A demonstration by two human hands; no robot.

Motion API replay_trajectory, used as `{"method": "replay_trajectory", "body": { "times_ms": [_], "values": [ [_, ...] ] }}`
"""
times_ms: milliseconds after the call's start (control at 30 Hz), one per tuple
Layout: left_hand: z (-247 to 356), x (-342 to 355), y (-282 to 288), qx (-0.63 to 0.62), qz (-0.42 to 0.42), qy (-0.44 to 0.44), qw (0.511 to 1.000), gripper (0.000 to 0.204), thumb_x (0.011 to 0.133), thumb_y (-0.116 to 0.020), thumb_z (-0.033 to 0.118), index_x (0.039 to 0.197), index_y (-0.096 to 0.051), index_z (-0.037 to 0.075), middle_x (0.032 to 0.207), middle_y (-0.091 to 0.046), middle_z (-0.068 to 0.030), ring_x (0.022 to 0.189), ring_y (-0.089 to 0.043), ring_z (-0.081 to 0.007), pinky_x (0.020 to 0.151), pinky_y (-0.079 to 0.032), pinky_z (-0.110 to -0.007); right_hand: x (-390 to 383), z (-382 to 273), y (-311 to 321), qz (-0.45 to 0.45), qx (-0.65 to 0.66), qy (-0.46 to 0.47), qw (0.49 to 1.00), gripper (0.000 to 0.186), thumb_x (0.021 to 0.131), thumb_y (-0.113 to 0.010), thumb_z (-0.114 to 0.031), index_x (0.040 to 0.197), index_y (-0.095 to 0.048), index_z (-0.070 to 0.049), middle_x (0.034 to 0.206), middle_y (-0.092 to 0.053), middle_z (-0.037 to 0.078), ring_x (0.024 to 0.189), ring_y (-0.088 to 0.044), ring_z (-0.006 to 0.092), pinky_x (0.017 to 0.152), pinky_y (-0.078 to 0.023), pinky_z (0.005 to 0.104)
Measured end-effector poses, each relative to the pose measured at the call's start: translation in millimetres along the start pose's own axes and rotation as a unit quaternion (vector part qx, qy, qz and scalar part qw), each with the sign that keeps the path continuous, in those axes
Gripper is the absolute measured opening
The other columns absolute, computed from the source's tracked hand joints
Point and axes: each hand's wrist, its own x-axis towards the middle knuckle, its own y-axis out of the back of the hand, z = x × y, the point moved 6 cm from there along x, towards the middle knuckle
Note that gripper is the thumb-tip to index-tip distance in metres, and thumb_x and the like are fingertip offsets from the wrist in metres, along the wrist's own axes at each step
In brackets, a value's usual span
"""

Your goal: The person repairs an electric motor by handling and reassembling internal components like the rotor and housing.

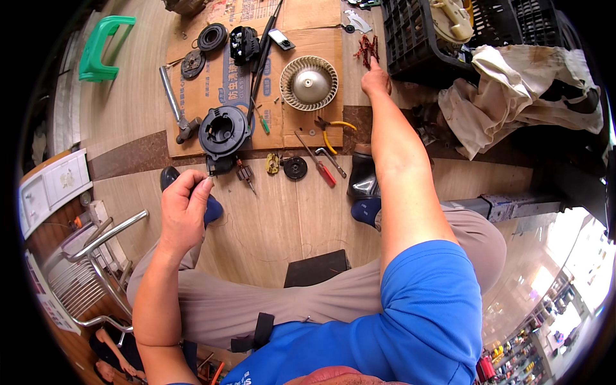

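Observation:
My left hand (pixel 189 208) is pinched on a small metal piece (pixel 210 179), just below a black round housing (pixel 223 128). A motor armature (pixel 245 173) lies to its right. My right hand (pixel 377 78) reaches far forward, index finger at a reddish tangle of thin pieces (pixel 367 51); its grip is unclear. A silver fan wheel (pixel 308 83) rests on the cardboard (pixel 317 35). Pliers (pixel 330 138), a red-handled screwdriver (pixel 324 170), a green-handled screwdriver (pixel 264 122), a hammer (pixel 186 128) and a black disc (pixel 295 167) lie about.
Black crates (pixel 410 48) and a white cloth (pixel 487 96) are at right; a green stool (pixel 99 48) is upper left. A metal chair (pixel 96 276) is left. Another person (pixel 119 362) is at lower left. A dark pad (pixel 314 268) lies between my legs.

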Motion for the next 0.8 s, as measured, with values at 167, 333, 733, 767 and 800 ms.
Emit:
{"method": "replay_trajectory", "body": {
  "times_ms": [167,333,733,767,800],
  "values": [
    [2,-1,0,0.0,0.001,0.001,1.0,0.016,0.095,-0.058,0.011,0.085,-0.057,-0.001,0.069,-0.05,0.001,0.065,-0.043,-0.0062,0.058,-0.039,-0.023,-3,-6,2,-0.027,-0.028,-0.011,0.999,0.068,0.088,-0.049,-0.014,0.15,-0.028,-0.032,0.129,-0.058,0.018,0.118,-0.058,0.0337,0.097,-0.047,0.041],
    [-2,-2,0,0.0,0.003,0.005,1.0,0.015,0.095,-0.058,0.011,0.086,-0.057,-0.002,0.069,-0.051,0.001,0.065,-0.044,-0.0061,0.058,-0.039,-0.024,-6,-14,3,-0.045,-0.038,0.002,0.998,0.069,0.088,-0.05,-0.014,0.15,-0.027,-0.033,0.13,-0.058,0.018,0.12,-0.057,0.033,0.098,-0.046,0.0409],
    [-2,-3,1,0.003,0.001,0.001,1.0,0.014,0.095,-0.058,0.011,0.087,-0.058,-0.001,0.069,-0.051,0.0007,0.064,-0.044,-0.0069,0.058,-0.039,-0.024,0,-11,-6,-0.019,-0.049,0.023,0.998,0.07,0.087,-0.047,-0.013,0.15,-0.026,-0.035,0.126,-0.06,0.019,0.114,-0.06,0.0341,0.095,-0.047,0.0423],
    [-2,-3,0,0.001,0.003,0.001,1.0,0.015,0.095,-0.058,0.011,0.087,-0.058,-0.001,0.069,-0.051,0.0006,0.064,-0.044,-0.0069,0.058,-0.039,-0.024,-3,-10,-6,-0.019,-0.049,0.022,0.998,0.07,0.087,-0.047,-0.013,0.15,-0.026,-0.035,0.126,-0.06,0.019,0.114,-0.06,0.0341,0.095,-0.047,0.0423],
    [-3,-3,0,-0.002,0.005,0.0,1.0,0.015,0.095,-0.058,0.011,0.087,-0.058,-0.001,0.069,-0.051,0.0004,0.064,-0.044,-0.007,0.058,-0.039,-0.024,-7,-11,-6,-0.007,-0.055,0.031,0.998,0.069,0.087,-0.047,-0.013,0.15,-0.027,-0.035,0.125,-0.06,0.019,0.113,-0.06,0.0342,0.095,-0.047,0.0423]
  ]
}}
